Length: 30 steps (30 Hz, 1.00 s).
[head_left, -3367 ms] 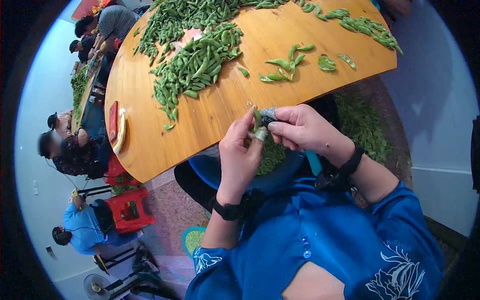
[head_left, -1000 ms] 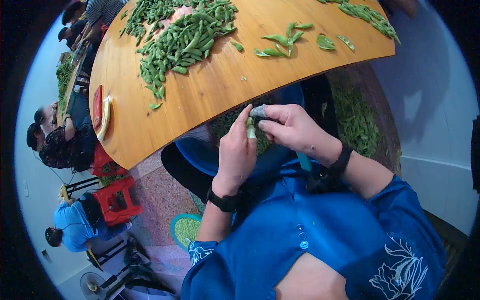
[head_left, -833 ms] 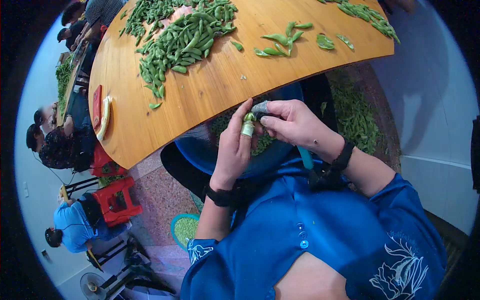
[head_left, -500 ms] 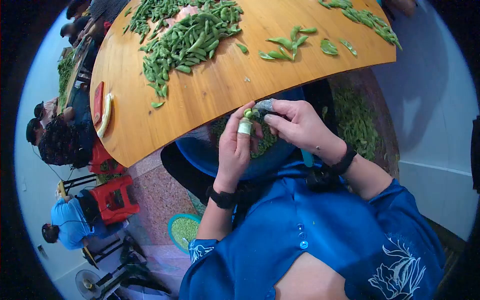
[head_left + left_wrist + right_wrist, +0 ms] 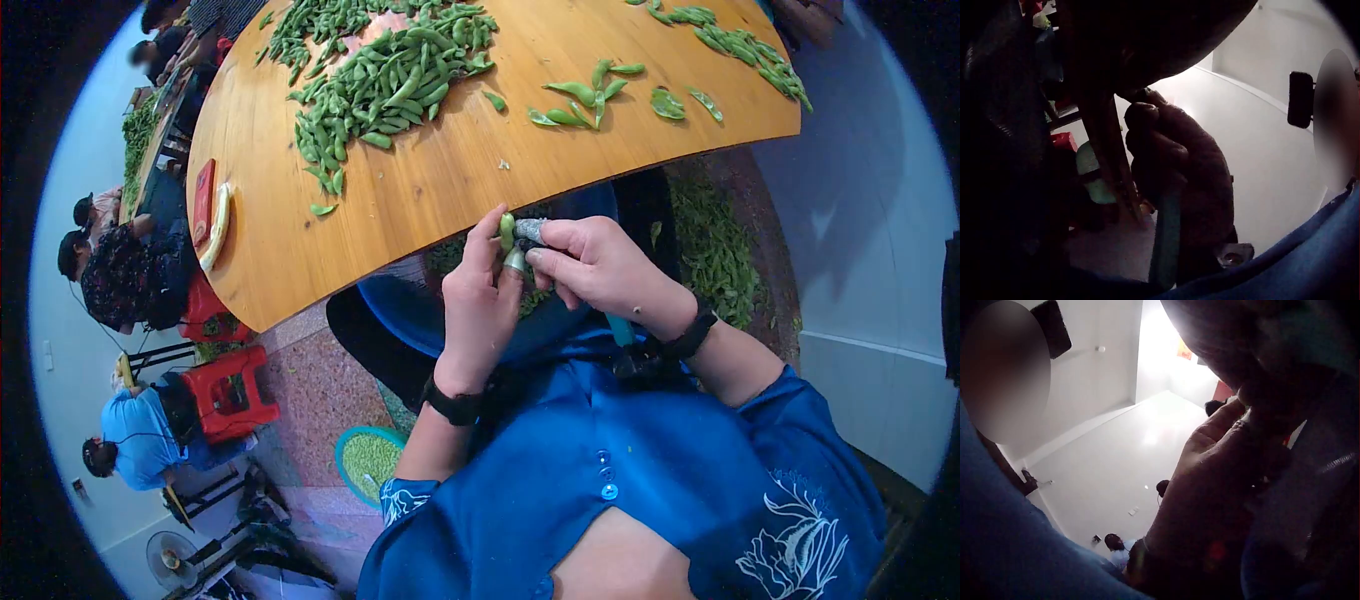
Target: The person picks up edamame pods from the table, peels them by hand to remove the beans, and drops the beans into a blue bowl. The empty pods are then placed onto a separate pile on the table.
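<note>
My left hand [image 5: 478, 305] pinches a green soybean pod [image 5: 507, 230] between thumb and forefinger, just off the table edge. Pale tape wraps the left thumb. Opposite it, my right hand [image 5: 610, 265] has its forefinger and thumb tips at the pod's right side, the other fingers curled under. Silver wrapping [image 5: 530, 231] covers the right forefinger; the thumb tip looks dark. Below both hands is a blue basin [image 5: 395, 322], partly hidden, with green bits inside. The wrist views are dark; the right hand [image 5: 1194, 169] shows as a silhouette in the left one.
A wooden table [image 5: 420, 215] bears a big heap of soybean pods [image 5: 400, 90], several loose pods [image 5: 590, 100], and a red object [image 5: 204, 200] beside a pale strip [image 5: 220, 225]. Left on the floor stands a container of shelled beans [image 5: 370, 462]. Husks [image 5: 715, 240] lie at right.
The pod between the hands now stands more upright, where bright green beans showed half a second ago. Both hands stay together and shift slightly to the right; the view shifts a little too.
</note>
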Tool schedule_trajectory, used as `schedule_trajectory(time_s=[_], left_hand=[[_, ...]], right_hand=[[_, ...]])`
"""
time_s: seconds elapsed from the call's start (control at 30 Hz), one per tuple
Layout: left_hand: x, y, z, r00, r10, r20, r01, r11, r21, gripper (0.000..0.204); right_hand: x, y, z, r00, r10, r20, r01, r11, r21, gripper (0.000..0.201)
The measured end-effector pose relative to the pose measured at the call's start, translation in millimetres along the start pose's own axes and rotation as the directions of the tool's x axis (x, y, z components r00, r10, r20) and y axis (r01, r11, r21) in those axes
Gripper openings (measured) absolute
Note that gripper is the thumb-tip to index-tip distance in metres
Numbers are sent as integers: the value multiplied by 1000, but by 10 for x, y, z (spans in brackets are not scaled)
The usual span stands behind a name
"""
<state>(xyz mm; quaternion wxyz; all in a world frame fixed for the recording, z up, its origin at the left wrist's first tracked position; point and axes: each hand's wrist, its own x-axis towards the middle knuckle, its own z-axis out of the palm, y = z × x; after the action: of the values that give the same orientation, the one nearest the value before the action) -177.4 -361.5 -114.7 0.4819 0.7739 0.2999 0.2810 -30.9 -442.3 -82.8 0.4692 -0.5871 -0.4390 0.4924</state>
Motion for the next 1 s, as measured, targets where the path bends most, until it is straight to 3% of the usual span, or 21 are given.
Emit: schedule_trajectory(time_s=[0.17,0.23,0.3,0.33,0.37,0.43,0.47,0.53,0.57,0.6,0.63,0.67,0.7,0.73,0.8,0.87,0.93,1.0], left_hand=[[1,25,14,997,74,-30,-69,989,132,41],[8,-31,24,991,130,-17,-127,984,124,40],[7,-47,9,982,186,-3,-185,976,114,38],[6,-30,-16,996,64,59,-56,990,-132,37],[9,-19,-41,988,-40,149,92,929,-360,37],[16,-11,-79,977,-81,199,165,878,-450,37],[22,-13,-97,961,-116,250,236,813,-532,38],[37,-63,-96,953,-113,281,257,794,-551,41],[38,-74,-69,943,-126,308,314,645,-696,41],[38,-72,-44,932,-132,338,359,466,-808,41],[40,-51,-29,933,-131,335,356,466,-810,41],[45,-16,-19,926,-176,334,378,452,-808,40],[55,14,-8,917,-220,333,397,437,-807,40],[55,8,14,920,-216,328,391,439,-809,40],[47,-32,71,969,-161,189,244,756,-607,38],[51,-33,106,980,-149,134,200,775,-600,38],[57,-32,109,995,-77,63,99,825,-557,36],[71,4,97,998,-58,17,59,853,-519,35]], right_hand=[[-22,18,28,999,-16,-44,16,1000,-19,16],[-25,50,59,973,-173,-155,168,985,-48,14],[-33,73,34,982,-131,-134,133,991,6,14],[-30,79,16,990,-95,-108,101,993,58,15],[-25,67,-3,990,-94,-108,101,993,58,15],[-21,25,-47,990,139,-15,-132,964,231,15],[-11,48,-60,990,140,-16,-132,964,230,15],[18,127,-62,998,46,-44,-41,993,108,15],[27,138,-42,998,44,-44,-39,993,107,15],[32,143,-11,986,-112,-123,113,994,-1,14],[30,139,10,945,-273,-182,254,960,-120,13],[22,125,14,944,-277,-178,258,958,-122,13],[13,100,12,936,-299,-186,250,936,-248,12],[-2,66,16,927,-323,-192,236,898,-370,12],[-35,3,36,927,-330,-179,236,883,-405,12],[-28,33,48,915,-377,-141,244,798,-550,12],[9,62,72,919,-361,-159,226,812,-538,13],[41,66,111,939,-245,-241,222,968,-120,15]])
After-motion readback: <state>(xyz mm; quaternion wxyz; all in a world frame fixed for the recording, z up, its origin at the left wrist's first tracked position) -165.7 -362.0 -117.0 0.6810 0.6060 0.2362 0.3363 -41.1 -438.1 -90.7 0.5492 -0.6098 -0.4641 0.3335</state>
